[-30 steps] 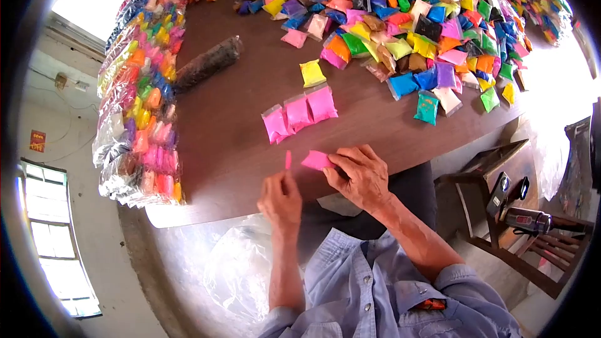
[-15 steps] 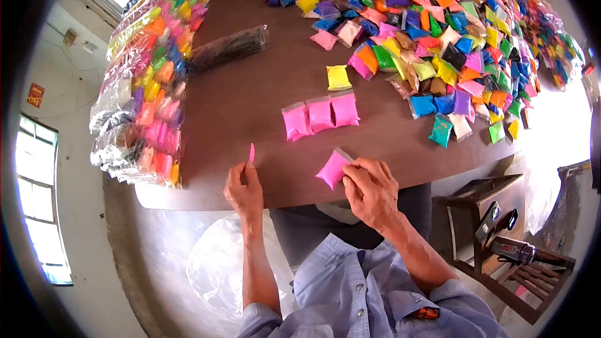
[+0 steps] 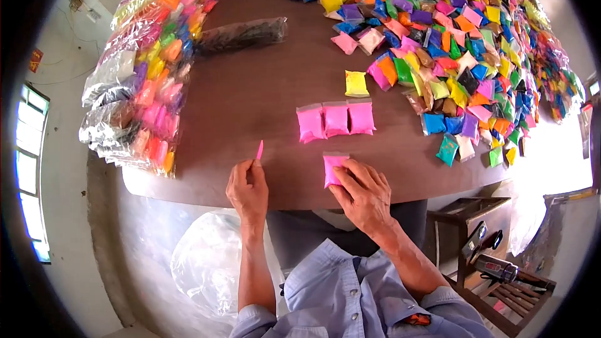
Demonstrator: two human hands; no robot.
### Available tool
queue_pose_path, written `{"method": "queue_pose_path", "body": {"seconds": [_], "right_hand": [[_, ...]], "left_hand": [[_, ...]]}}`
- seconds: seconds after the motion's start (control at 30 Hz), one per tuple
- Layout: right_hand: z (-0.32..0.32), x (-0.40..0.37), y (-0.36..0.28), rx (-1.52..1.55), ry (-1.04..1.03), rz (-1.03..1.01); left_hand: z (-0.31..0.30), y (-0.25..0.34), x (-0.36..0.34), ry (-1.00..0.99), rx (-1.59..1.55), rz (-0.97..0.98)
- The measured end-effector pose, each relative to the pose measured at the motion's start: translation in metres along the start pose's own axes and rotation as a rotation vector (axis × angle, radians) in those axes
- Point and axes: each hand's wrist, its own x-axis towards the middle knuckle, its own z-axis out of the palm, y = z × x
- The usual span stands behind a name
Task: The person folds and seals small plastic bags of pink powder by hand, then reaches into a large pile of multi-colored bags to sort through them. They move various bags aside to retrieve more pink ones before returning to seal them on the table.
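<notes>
On the table (image 3: 250,94), left hand (image 3: 248,193) pinches a pink sliver (image 3: 260,149), right hand (image 3: 364,198) grips a pink packet (image 3: 333,166).

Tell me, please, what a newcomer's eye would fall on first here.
Probably the heap of many-coloured packets on the far right of the table, then the plastic-wrapped bundles along its left edge. Near the front edge, the right hand holds a pink packet and the left hand a thin pink piece.

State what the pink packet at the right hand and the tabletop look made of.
Pink packet: probably thin, glossy plastic film, given its see-through top strip.
Tabletop: perhaps wood or laminate, satin, judging by its even brown surface and sheen.
</notes>
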Motion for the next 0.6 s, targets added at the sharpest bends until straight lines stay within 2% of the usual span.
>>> {"method": "queue_pose_path", "body": {"seconds": [0.23, 0.53, 0.6], "right_hand": [[0.017, 0.013, -0.001, -0.004, -0.007, -0.078], [0.023, 0.021, -0.004, -0.023, -0.031, -0.068], [0.019, 0.023, -0.008, -0.069, -0.027, -0.066]], "left_hand": [[-0.002, 0.002, 0.001, 0.006, 0.010, 0.043], [-0.001, 0.007, 0.001, 0.062, -0.014, 0.066], [-0.004, 0.006, 0.001, 0.008, 0.013, 0.033]]}}
